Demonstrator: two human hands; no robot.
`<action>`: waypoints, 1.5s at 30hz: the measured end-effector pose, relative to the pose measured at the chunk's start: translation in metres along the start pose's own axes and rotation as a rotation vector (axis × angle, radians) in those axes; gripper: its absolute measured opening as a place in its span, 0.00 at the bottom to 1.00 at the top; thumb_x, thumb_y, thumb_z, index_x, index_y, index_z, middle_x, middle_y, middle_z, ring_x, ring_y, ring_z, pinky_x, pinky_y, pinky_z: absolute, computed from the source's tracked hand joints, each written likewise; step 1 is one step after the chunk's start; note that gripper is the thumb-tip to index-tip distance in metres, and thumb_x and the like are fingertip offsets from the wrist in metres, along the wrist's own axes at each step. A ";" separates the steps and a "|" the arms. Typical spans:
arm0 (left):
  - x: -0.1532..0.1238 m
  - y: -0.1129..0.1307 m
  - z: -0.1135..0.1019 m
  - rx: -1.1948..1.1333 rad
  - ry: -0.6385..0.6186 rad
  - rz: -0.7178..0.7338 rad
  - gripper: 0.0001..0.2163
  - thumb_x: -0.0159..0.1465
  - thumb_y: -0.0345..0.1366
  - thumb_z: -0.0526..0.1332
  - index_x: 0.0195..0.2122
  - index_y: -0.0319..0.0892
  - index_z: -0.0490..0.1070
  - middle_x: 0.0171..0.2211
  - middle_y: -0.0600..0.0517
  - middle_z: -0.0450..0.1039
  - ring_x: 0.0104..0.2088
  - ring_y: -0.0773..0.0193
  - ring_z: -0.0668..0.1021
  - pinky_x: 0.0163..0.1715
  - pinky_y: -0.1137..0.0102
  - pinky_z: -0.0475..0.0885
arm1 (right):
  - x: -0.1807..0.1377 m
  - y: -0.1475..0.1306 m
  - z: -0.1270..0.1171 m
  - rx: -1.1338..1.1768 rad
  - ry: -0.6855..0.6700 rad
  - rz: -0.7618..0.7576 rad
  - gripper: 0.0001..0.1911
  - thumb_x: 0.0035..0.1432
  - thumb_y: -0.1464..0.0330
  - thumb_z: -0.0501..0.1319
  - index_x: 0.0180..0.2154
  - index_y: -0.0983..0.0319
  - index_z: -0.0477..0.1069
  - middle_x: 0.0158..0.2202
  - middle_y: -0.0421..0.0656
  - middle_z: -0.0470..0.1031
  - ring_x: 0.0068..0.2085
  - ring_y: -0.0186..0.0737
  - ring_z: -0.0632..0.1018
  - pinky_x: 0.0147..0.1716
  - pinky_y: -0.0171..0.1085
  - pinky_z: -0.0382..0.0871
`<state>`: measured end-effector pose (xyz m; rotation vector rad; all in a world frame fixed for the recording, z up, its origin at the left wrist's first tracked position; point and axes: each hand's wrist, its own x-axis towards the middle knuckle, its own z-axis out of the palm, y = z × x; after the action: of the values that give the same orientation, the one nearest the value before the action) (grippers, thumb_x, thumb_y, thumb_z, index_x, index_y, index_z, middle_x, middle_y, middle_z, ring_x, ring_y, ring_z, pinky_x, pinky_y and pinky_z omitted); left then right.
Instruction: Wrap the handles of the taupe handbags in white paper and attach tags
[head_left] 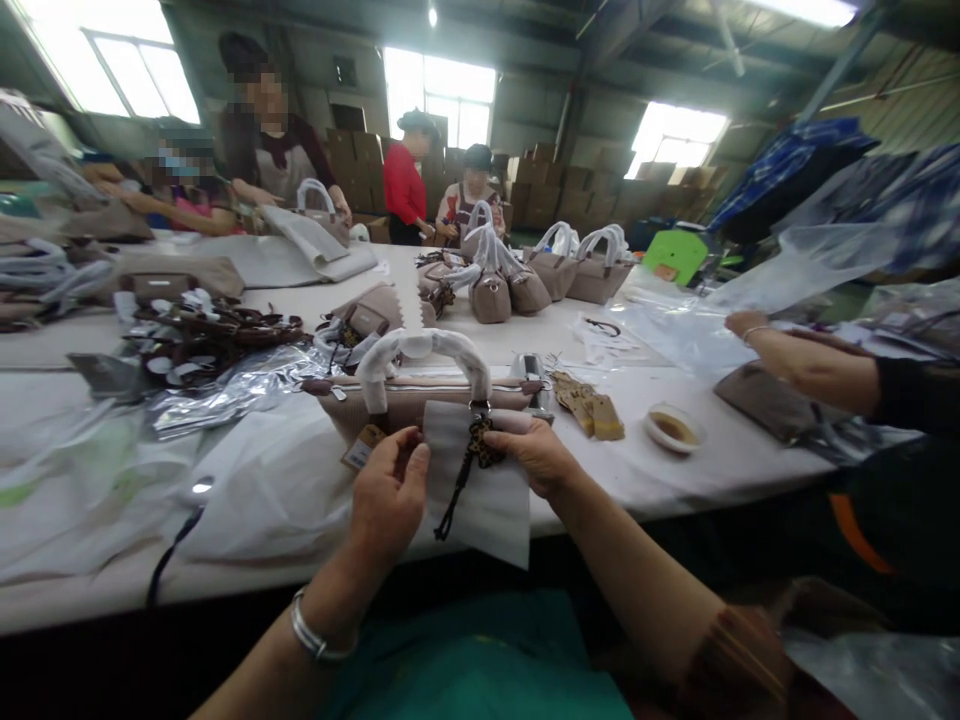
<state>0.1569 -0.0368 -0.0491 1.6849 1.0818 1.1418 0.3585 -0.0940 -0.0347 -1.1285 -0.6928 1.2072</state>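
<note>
A taupe handbag (pixel 345 408) with a zipped top stands in front of me, its handles (pixel 420 345) wrapped in white. A white sheet (pixel 491 520) hangs against its front. My left hand (pixel 386 490) is closed, thumb and index finger pinching at the sheet's left edge; their exact grip is partly hidden. My right hand (pixel 541 455) is closed too, its thumb on a leopard-print charm (pixel 484 440) in front of the sheet. From the charm a dark strap (pixel 452 500) dangles. Left of the sheet, a brown tag (pixel 362 447) hangs on the bag.
Brown tags (pixel 596 408) and a small bowl (pixel 673 428) lie to the right. Dark straps (pixel 202 340) are heaped at left by clear plastic (pixel 232 395). Several wrapped bags (pixel 491 295) stand farther back. A co-worker's arm (pixel 817 370) reaches in from the right; other people work across the table.
</note>
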 end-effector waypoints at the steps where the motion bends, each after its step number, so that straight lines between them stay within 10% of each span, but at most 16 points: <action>1: 0.001 0.001 0.000 -0.124 -0.034 -0.145 0.21 0.61 0.49 0.62 0.49 0.39 0.73 0.41 0.44 0.76 0.40 0.57 0.78 0.41 0.64 0.75 | 0.000 -0.001 -0.001 -0.005 -0.010 0.007 0.20 0.38 0.67 0.77 0.37 0.63 0.82 0.35 0.43 0.82 0.36 0.41 0.79 0.42 0.41 0.73; 6: 0.010 0.005 0.008 -0.583 -0.240 -0.573 0.22 0.49 0.49 0.71 0.38 0.39 0.73 0.22 0.57 0.67 0.19 0.73 0.67 0.18 0.79 0.61 | -0.003 -0.003 -0.003 -0.064 -0.015 -0.016 0.19 0.37 0.66 0.77 0.36 0.63 0.82 0.33 0.42 0.81 0.34 0.40 0.79 0.40 0.40 0.72; 16: 0.007 0.020 0.046 -0.326 -0.444 -0.339 0.24 0.51 0.54 0.70 0.34 0.35 0.77 0.24 0.51 0.73 0.23 0.69 0.69 0.22 0.75 0.61 | -0.013 0.002 0.007 -0.419 0.059 -0.179 0.08 0.51 0.65 0.66 0.32 0.61 0.80 0.24 0.36 0.74 0.27 0.35 0.73 0.27 0.32 0.65; 28: 0.016 0.013 0.046 -0.564 -0.758 -0.492 0.27 0.50 0.52 0.73 0.41 0.32 0.78 0.31 0.45 0.79 0.29 0.61 0.77 0.31 0.70 0.71 | -0.013 0.008 0.000 -0.331 0.042 -0.029 0.13 0.48 0.61 0.70 0.32 0.65 0.80 0.24 0.41 0.77 0.27 0.39 0.75 0.28 0.35 0.67; 34: 0.018 0.012 0.046 -0.796 -0.724 -0.519 0.18 0.51 0.43 0.75 0.39 0.37 0.80 0.35 0.44 0.80 0.37 0.50 0.81 0.43 0.59 0.75 | -0.027 0.010 -0.016 0.033 -0.150 -0.053 0.24 0.57 0.50 0.65 0.44 0.63 0.77 0.34 0.47 0.81 0.34 0.45 0.80 0.36 0.41 0.72; 40: 0.017 0.016 0.057 -0.889 -0.677 -0.696 0.20 0.50 0.37 0.76 0.40 0.33 0.77 0.33 0.44 0.80 0.29 0.60 0.80 0.33 0.68 0.76 | -0.073 0.058 -0.037 0.228 -0.242 0.120 0.28 0.38 0.60 0.78 0.42 0.65 0.78 0.35 0.48 0.81 0.37 0.46 0.81 0.40 0.40 0.74; 45: 0.019 0.015 0.069 -0.865 -0.636 -0.705 0.18 0.51 0.34 0.75 0.41 0.34 0.77 0.32 0.45 0.80 0.27 0.63 0.79 0.32 0.70 0.76 | -0.103 0.084 -0.029 0.305 -0.123 0.174 0.21 0.44 0.60 0.75 0.36 0.67 0.77 0.25 0.45 0.78 0.23 0.38 0.77 0.21 0.34 0.71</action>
<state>0.2299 -0.0339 -0.0478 0.7624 0.5435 0.4262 0.3271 -0.2037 -0.1088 -0.8779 -0.4881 1.4848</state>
